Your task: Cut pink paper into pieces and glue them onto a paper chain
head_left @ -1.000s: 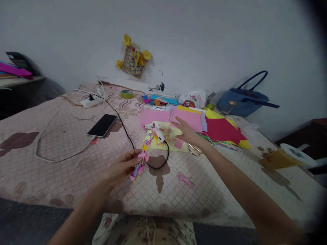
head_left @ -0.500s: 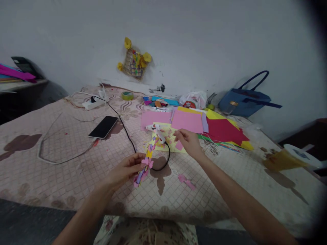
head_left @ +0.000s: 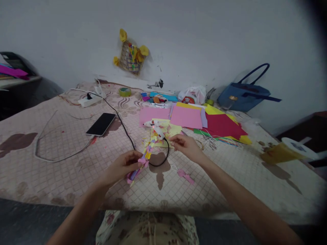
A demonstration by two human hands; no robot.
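My left hand [head_left: 123,168] is closed around a strip covered in small pink, yellow and purple paper pieces [head_left: 147,155], holding it at a slant above the tablecloth. Thumb and fingers of my right hand [head_left: 187,147] come together in a pinch, right of the strip and beside the black cord; whatever they hold is too small to make out. Beyond the strip, a white glue gun [head_left: 158,132] with a small red light lies on a pale yellow sheet [head_left: 175,130] strewn with paper scraps. A pink paper cutout [head_left: 185,176] with white string lies nearer me.
A phone [head_left: 101,124] on a white cable and a power strip [head_left: 92,100] are at left. Coloured paper sheets [head_left: 186,116], white string [head_left: 211,142] and a blue bag [head_left: 244,96] stand toward the back right. A yellowish cup [head_left: 279,153] tilts at far right.
My right hand has moved slightly down and left, closer to the black cord. The decorated strip in my left hand has shifted lower and to the left. The camera view has shifted slightly.
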